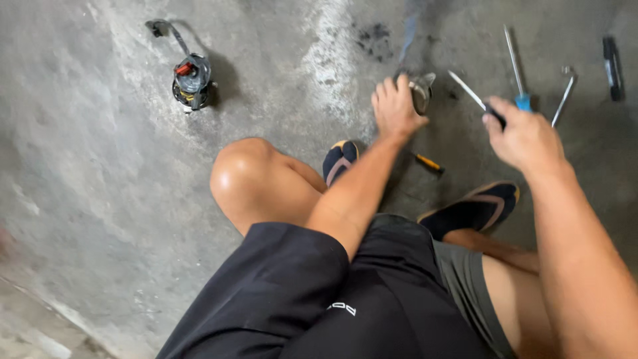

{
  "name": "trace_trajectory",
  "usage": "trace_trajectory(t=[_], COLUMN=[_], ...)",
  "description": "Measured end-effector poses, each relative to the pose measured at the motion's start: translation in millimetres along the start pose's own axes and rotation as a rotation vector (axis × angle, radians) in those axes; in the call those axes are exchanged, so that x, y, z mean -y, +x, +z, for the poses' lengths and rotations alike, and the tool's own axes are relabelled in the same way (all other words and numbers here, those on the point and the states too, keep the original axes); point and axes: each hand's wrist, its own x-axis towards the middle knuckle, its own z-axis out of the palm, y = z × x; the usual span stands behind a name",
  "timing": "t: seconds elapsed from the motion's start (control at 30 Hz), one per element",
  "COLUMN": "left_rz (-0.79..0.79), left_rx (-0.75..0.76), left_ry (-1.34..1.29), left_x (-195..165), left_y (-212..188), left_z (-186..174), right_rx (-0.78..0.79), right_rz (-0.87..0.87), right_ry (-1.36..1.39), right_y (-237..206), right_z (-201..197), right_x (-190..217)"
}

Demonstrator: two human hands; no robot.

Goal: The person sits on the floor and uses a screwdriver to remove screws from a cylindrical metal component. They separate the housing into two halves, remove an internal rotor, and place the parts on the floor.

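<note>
Left grip: The left hand point(397, 106) presses down over a small grey metal part point(421, 90) on the concrete floor point(100, 166), fingers curled on its near edge; the hand is closed on it, pinning rather than lifting.

Right grip: The right hand point(525, 136) is clenched round the dark handle of a slim screwdriver point(473, 96), its bright shaft angled up and left toward the metal part, tip just short of it.

Where the part sits: On the floor ahead of the person's dark slip-on shoes point(475, 209), beside a patch of dark stains.

Handling, the part: It looks like rigid metal, probably dense for its size and unlikely to deform. Its smooth surface may slide on the floor if not held flat. A hold on the outer rim seems safest, clear of the opening the shaft points at.

Handling, the tool: Light and stiff. The handle is the place to hold; the thin shaft could skid off metal.

Around them: A blue-handled screwdriver point(517, 73), a bent silver hex key point(564, 93) and a dark pen-like tool point(612, 66) lie to the right; a small yellow-handled tool point(428, 163) lies near the left forearm.

Farther off: A round black, red and yellow device point(192, 81) with a strap stands well apart to the left.
</note>
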Motion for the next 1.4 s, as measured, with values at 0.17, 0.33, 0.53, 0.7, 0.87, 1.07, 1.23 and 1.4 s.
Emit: trace_trajectory(t=[0.17,0.33,0.53,0.7,0.87,1.07,1.23,1.4], left_rz=[0.593,0.75,0.658,0.09,-0.448,-0.184,-0.034,0.168], left_rx=[-0.005,0.23,0.257,0.107,0.243,0.031,-0.145,-0.018], left_ry=[0.312,0.478,0.462,0.171,0.07,-0.078,-0.137,-0.145], left_x=[28,35,31,7,-21,2,43,81], left_y=[42,60,52,40,35,36,28,38], left_z=[6,12,0,-21,-14,4,-1,-21], right_rx=[0.031,0.067,0.126,0.132,0.175,0.108,0.2,0.046], right_rz=[0.059,0.105,0.151,0.137,0.203,0.113,0.12,0.157], right_ry=[0.002,-0.009,0.021,0.078,0.201,0.246,0.141,0.16], right_y=[6,4,0,7,16,29,36,42], right_z=[8,13,12,9,11,21,25,22], right_x=[-12,-18,-14,-7,-2,-11,-14,-15])
